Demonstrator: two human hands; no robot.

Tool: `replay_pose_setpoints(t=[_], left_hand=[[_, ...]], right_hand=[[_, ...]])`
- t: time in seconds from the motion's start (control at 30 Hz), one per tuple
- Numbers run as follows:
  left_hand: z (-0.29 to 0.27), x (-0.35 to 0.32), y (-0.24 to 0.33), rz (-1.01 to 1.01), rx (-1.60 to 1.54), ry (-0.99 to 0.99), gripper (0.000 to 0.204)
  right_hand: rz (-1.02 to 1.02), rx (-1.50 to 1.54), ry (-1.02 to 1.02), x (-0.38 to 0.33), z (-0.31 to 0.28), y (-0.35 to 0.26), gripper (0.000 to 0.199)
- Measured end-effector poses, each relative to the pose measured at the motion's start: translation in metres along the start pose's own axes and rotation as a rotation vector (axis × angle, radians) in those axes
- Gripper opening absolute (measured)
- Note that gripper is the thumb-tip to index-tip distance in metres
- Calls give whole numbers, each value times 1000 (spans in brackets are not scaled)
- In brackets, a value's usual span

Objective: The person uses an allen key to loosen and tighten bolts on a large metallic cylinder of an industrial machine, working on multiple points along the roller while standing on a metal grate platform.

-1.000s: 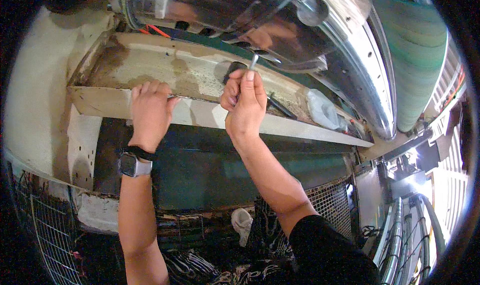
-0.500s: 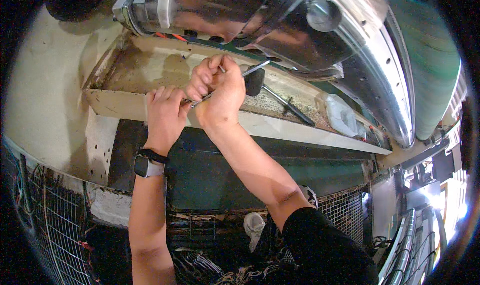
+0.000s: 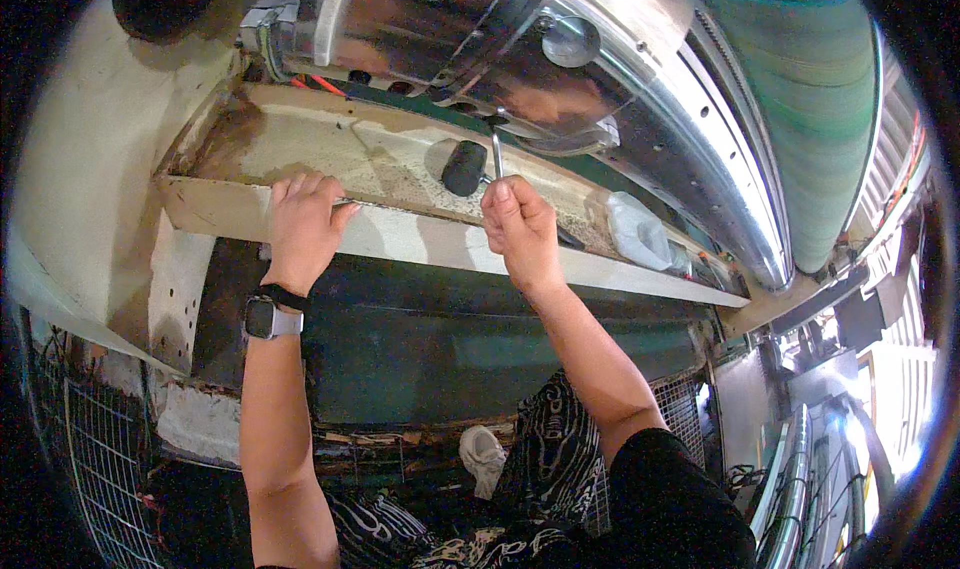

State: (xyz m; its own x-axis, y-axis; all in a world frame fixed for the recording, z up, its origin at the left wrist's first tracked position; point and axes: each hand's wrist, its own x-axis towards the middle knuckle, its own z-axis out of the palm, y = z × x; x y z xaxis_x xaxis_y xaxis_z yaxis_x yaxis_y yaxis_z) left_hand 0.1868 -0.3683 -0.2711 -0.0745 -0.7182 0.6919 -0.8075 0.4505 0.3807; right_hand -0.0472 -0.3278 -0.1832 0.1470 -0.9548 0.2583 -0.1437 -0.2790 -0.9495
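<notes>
My right hand (image 3: 518, 224) is closed in a fist around a slim metal rod (image 3: 500, 157). The rod stands nearly upright, its far end at a dark hole in the underside of the shiny metal cylinder (image 3: 610, 89). My left hand (image 3: 303, 219), with a watch on its wrist, rests over the front rim of a long beige trough (image 3: 430, 237), fingers together and thumb apart, holding nothing visible. Just left of the rod, a mallet with a black head (image 3: 464, 168) lies in the trough; my right hand hides most of its handle.
A translucent plastic container (image 3: 640, 231) sits toward the trough's right end. Beyond the cylinder runs a green roller (image 3: 820, 129). Orange-red strips (image 3: 325, 86) show under the cylinder's left end. Wire mesh (image 3: 105, 449) stands at the lower left.
My right hand has moved right, away from the left hand, and the rod has swung from slanted to nearly upright. My left hand stays at the trough's rim. The view has shifted slightly.
</notes>
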Motion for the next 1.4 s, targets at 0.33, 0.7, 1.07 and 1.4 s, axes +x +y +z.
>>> replay_pose_setpoints(t=[0.33,0.7,1.07,1.4], left_hand=[[3,-1,0,39,84,59,22],[5,-1,1,37,50,82,21],[2,1,0,-20,-4,1,24],[10,1,1,-19,-6,94,21]], right_hand=[[-79,-245,46,17,-12,-9,33],[-12,-302,-16,19,-20,-20,33],[53,250,110,13,22,-2,28],[62,458,-29,25,19,15,40]])
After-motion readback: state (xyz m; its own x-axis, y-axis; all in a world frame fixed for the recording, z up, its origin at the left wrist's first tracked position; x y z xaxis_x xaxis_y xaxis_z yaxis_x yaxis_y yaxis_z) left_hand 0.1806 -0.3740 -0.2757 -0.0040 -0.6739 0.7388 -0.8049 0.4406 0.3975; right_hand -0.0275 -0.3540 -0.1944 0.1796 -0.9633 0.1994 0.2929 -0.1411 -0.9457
